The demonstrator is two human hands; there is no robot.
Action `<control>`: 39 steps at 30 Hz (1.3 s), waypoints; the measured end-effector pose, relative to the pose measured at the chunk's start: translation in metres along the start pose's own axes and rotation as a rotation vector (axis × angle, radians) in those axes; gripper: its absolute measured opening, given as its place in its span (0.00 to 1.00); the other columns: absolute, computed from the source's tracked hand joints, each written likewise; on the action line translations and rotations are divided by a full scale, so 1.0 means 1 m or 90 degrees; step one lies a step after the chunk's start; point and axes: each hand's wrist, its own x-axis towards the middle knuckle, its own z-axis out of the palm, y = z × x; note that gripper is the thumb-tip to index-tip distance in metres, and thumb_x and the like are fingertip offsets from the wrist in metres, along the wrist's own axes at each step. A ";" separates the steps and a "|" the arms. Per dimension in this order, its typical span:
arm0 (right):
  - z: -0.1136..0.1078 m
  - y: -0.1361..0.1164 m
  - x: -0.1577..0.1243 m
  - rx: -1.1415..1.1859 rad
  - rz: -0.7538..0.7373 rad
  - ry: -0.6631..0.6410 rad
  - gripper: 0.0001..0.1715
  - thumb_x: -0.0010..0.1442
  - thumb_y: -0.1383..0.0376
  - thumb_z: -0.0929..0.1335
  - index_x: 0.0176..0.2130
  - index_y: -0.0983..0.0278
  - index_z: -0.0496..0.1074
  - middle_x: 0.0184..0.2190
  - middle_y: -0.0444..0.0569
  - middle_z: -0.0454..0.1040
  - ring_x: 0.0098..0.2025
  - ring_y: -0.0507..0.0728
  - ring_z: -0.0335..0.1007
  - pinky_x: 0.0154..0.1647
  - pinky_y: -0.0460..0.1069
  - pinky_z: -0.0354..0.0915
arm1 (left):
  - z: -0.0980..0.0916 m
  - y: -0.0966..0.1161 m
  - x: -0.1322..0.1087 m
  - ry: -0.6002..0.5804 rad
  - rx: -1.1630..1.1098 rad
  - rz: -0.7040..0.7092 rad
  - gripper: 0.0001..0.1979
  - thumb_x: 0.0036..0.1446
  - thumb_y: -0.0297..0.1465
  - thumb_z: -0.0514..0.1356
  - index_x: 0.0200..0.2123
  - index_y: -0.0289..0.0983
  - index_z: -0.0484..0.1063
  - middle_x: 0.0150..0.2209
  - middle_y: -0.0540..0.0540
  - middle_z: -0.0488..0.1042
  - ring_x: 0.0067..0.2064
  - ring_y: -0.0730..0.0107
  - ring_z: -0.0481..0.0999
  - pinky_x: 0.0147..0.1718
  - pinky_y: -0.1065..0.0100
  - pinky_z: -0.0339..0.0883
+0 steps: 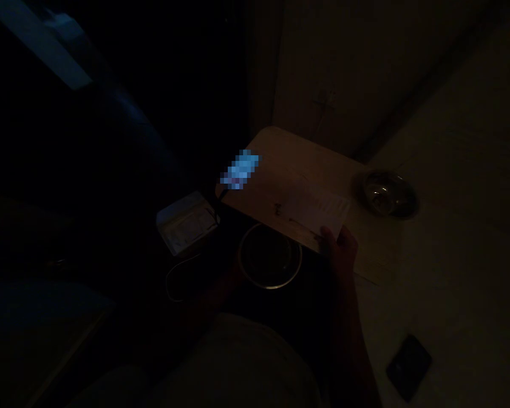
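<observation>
The scene is very dark. My right hand [340,246] pinches the near corner of a sheet of paper [314,208], thumb on top. The paper lies over the near edge of a small wooden board [280,158]. A glowing screen [240,169] sits on the board's left end. Just below the board stands a round bowl [270,256] with a pale rim. A faint forearm shape leads toward the bowl's left side, where my left hand [232,280] is lost in shadow.
A glass dish [386,194] rests on the pale surface to the right of the board. A white box [186,226] with a thin cable [176,280] lies to the left. A dark flat rectangular object [408,366] sits at lower right.
</observation>
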 end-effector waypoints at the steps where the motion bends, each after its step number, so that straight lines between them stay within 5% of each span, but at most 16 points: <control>1: 0.000 0.000 0.000 0.004 0.006 -0.007 0.20 0.56 0.49 0.78 0.36 0.63 0.80 0.32 0.48 0.80 0.33 0.57 0.75 0.32 0.50 0.71 | 0.001 0.000 0.000 -0.002 0.003 -0.003 0.21 0.75 0.42 0.56 0.57 0.31 0.74 0.54 0.37 0.76 0.54 0.61 0.77 0.56 0.53 0.72; 39: -0.001 -0.006 -0.003 -0.021 0.016 -0.042 0.20 0.56 0.48 0.78 0.34 0.62 0.79 0.27 0.46 0.79 0.28 0.56 0.74 0.26 0.49 0.68 | 0.004 -0.001 -0.003 -0.025 0.036 0.001 0.23 0.75 0.42 0.56 0.60 0.30 0.73 0.56 0.35 0.75 0.55 0.59 0.77 0.56 0.53 0.73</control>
